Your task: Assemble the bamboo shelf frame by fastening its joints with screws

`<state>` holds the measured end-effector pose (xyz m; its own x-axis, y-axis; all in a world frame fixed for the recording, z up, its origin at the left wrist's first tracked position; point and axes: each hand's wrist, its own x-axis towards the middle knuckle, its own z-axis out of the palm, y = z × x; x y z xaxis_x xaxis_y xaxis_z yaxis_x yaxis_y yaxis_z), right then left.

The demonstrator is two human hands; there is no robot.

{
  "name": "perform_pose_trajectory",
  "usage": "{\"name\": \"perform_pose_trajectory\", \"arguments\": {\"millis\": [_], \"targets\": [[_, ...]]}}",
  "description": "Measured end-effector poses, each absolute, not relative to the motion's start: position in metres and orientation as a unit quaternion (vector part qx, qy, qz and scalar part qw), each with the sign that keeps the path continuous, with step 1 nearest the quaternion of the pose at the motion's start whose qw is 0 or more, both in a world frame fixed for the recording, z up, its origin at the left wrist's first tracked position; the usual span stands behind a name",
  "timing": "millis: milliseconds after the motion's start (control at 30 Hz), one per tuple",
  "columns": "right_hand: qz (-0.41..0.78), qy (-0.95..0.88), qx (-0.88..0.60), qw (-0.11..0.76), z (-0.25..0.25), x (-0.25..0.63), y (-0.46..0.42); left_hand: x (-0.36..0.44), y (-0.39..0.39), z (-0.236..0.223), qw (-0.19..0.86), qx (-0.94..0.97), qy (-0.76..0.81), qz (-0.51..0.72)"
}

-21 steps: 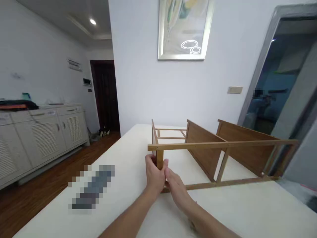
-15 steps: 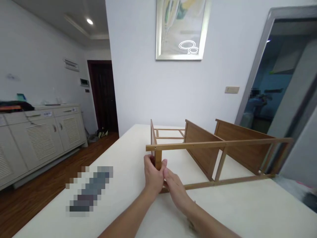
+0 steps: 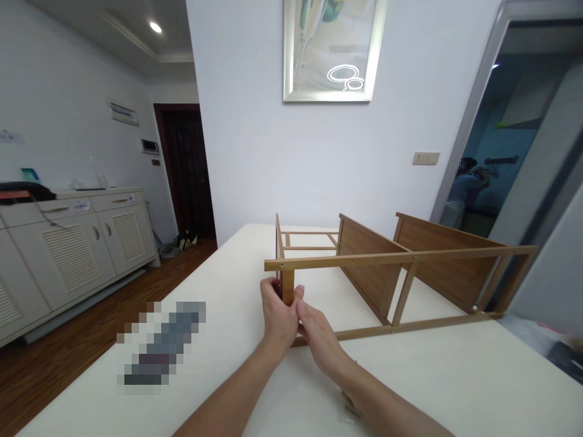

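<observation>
A wooden shelf frame [image 3: 387, 261] lies on its side on a white table [image 3: 432, 376], its two brown shelf boards standing on edge. My left hand [image 3: 277, 312] is wrapped round the short upright post at the frame's near left corner. My right hand [image 3: 316, 334] sits just to its right, fingers curled against the base of the same post where the lower rail meets it. Whether the right hand holds anything small is hidden.
A blurred dark object [image 3: 159, 343] lies on the table's left part. A white sideboard [image 3: 68, 243] stands along the left wall over a wooden floor. A framed picture [image 3: 332, 48] hangs ahead. A person [image 3: 464, 188] stands beyond the doorway at right.
Both hands stay at the frame's corner post. The view has shifted slightly, so everything sits a little lower left.
</observation>
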<state>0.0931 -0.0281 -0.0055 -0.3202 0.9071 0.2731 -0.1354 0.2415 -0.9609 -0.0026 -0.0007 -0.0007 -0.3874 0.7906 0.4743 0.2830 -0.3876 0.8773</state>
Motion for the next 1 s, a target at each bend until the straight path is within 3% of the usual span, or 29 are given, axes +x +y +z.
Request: {"name": "perform_pose_trajectory", "arguments": {"millis": [1000], "targets": [[0.5, -0.63, -0.329, 0.494, -0.0089, 0.0937, -0.0281, -0.0007, 0.0036, -0.0043, 0.186, 0.507, 0.524, 0.658]]}}
